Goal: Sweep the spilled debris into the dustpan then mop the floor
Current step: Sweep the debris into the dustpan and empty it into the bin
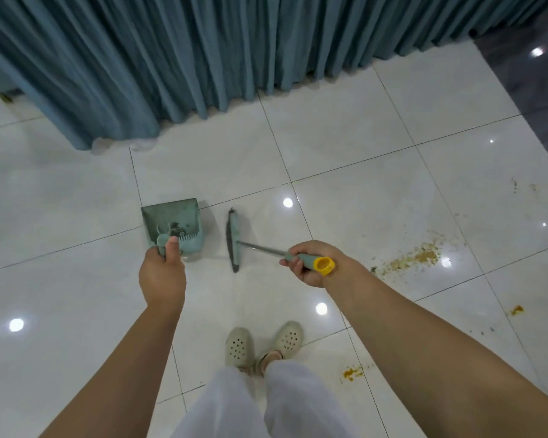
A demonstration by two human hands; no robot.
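Observation:
My left hand (162, 273) grips the handle of a teal dustpan (174, 221) that stands on the white tiles ahead of me, with some dark dirt inside it. My right hand (310, 263) grips the green and yellow handle of a broom (233, 240), whose head lies just right of the dustpan. A patch of yellow-brown debris (415, 257) is spread on the floor to the right of my right hand. Smaller yellow spots (351, 372) lie near my right foot, and another spot (517, 310) lies at the far right.
A long blue-green curtain (203, 52) hangs along the far side and reaches the floor. A dark floor area (532, 90) begins at the upper right. My feet in pale clogs (263, 343) stand on the glossy white tiles (361, 137).

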